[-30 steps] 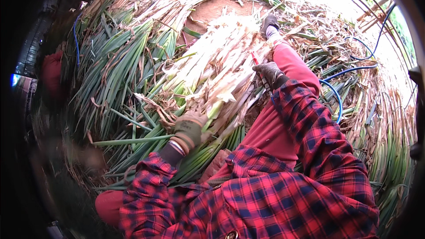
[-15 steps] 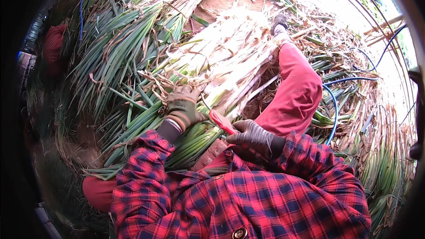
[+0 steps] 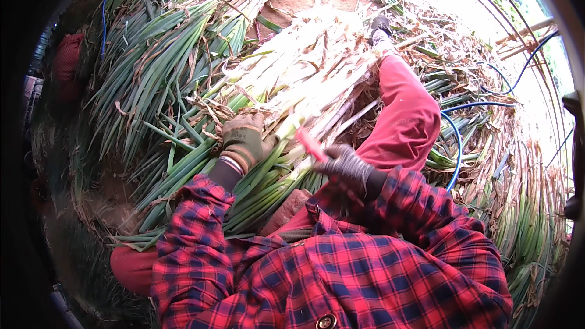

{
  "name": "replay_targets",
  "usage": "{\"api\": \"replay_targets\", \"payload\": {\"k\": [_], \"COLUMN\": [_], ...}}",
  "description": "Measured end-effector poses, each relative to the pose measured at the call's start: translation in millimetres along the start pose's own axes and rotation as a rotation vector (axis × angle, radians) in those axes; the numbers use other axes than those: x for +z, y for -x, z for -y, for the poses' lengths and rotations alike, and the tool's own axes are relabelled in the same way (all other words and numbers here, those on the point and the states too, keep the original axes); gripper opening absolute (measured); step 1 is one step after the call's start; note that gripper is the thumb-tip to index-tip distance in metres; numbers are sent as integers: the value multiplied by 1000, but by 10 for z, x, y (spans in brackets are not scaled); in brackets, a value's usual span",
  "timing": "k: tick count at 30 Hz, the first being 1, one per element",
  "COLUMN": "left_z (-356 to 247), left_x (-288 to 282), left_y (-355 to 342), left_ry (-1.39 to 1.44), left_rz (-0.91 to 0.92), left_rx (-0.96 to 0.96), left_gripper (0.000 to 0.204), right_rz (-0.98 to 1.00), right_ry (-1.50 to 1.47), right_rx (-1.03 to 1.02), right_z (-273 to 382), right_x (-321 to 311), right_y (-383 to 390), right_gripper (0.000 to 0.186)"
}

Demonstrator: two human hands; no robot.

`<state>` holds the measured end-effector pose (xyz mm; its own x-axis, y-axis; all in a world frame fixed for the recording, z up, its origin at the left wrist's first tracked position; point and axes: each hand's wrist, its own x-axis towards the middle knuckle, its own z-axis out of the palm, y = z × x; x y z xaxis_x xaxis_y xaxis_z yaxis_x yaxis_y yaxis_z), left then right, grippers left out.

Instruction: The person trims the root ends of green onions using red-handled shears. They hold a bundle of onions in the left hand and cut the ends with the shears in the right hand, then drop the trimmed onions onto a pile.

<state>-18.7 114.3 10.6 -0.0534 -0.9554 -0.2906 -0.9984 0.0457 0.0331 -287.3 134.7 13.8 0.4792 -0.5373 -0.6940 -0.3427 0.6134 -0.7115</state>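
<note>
A thick layer of long green onions [image 3: 259,186] lies across my lap and between my legs, green leaves toward me and pale stems with dry husks pointing away. My gloved left hand [image 3: 245,140] is closed over the stalks near the middle of the bundle, thumb along the right side. In my right hand [image 3: 348,172], in a grey glove, is a red-handled tool [image 3: 311,144], tilted up and left over the pale stems. Its working end is blurred, so I cannot make out its exact kind. The tool's tip is close to the left hand.
My red-trousered right leg [image 3: 407,116] stretches away to the right of the bundle. More green onions [image 3: 149,67] are heaped at the left, and others [image 3: 530,219] at the far right. A blue hose [image 3: 458,146] loops beside the leg. A red net sack [image 3: 68,58] stands far left.
My right hand has raised the red tool slightly, and both are now blurred by motion. The left hand has shifted a little left and down, still on the stalks.
</note>
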Motion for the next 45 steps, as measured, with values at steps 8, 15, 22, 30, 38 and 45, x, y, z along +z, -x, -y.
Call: {"api": "replay_targets", "payload": {"k": [8,15,22,30,38,45], "left_z": [191,240,209,145,447,695], "left_x": [278,209,207,-237,-168,188], "left_y": [-257,-362,-368,-281,-212,-292], "left_ry": [73,91,192,-21,-13,269], "left_rz": [32,114,64,252,258,191], "left_rx": [24,-93,-94,-121,-8,-53], "left_gripper": [34,46,55,60,60,71], "right_rz": [84,104,40,-15,76,212], "right_ry": [110,26,85,-31,80,190], "right_rx": [-85,93,-99,-134,-179,-117], "right_z": [-34,171,148,149,-265,-53], "right_x": [237,234,227,212,341,493], "right_y": [86,259,167,172,58,223], "right_gripper": [31,36,31,27,33,37]}}
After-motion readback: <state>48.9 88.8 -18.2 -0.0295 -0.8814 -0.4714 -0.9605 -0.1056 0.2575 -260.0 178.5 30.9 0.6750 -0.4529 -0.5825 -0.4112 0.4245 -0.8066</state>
